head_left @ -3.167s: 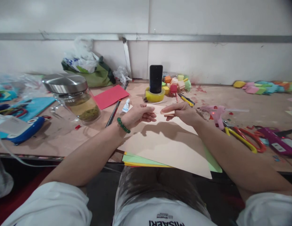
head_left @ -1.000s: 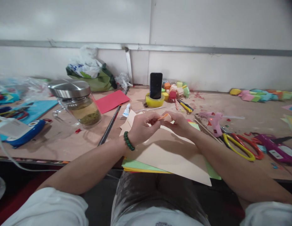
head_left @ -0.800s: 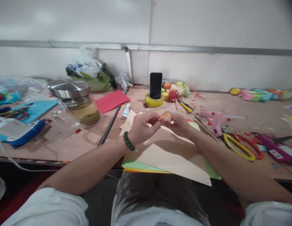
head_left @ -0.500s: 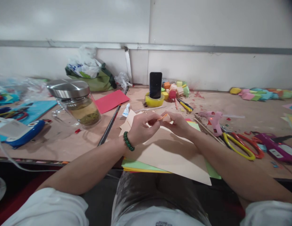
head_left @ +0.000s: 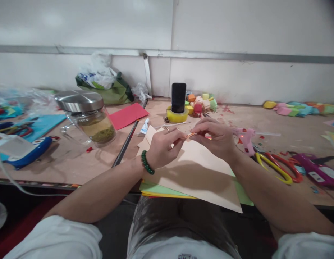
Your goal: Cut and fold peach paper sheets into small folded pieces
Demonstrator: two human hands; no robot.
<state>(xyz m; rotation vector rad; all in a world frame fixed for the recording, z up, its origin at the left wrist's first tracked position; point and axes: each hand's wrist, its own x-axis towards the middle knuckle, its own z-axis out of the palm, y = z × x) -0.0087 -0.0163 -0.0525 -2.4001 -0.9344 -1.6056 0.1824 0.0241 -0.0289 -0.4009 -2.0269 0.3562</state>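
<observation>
Both hands meet over the top corner of a large peach paper sheet [head_left: 199,169] lying on a stack of green and yellow sheets. My left hand [head_left: 164,145], with a green bead bracelet at the wrist, pinches one end of a small orange folded strip [head_left: 188,135]. My right hand [head_left: 216,138] pinches the strip's other end with fingers curled. The strip sits just above the sheet's corner.
A glass jar [head_left: 88,117] with a steel lid stands at left beside red paper [head_left: 127,115]. A phone [head_left: 178,98] stands in a yellow tape roll. A pink glue gun [head_left: 246,138], scissors [head_left: 277,167] and a purple tool [head_left: 318,172] lie at right. Paper cubes [head_left: 200,102] sit at the back.
The hands moved nearer to me and now hold a small orange strip. In the last half second my right hand shifted right and flattened the piece.
</observation>
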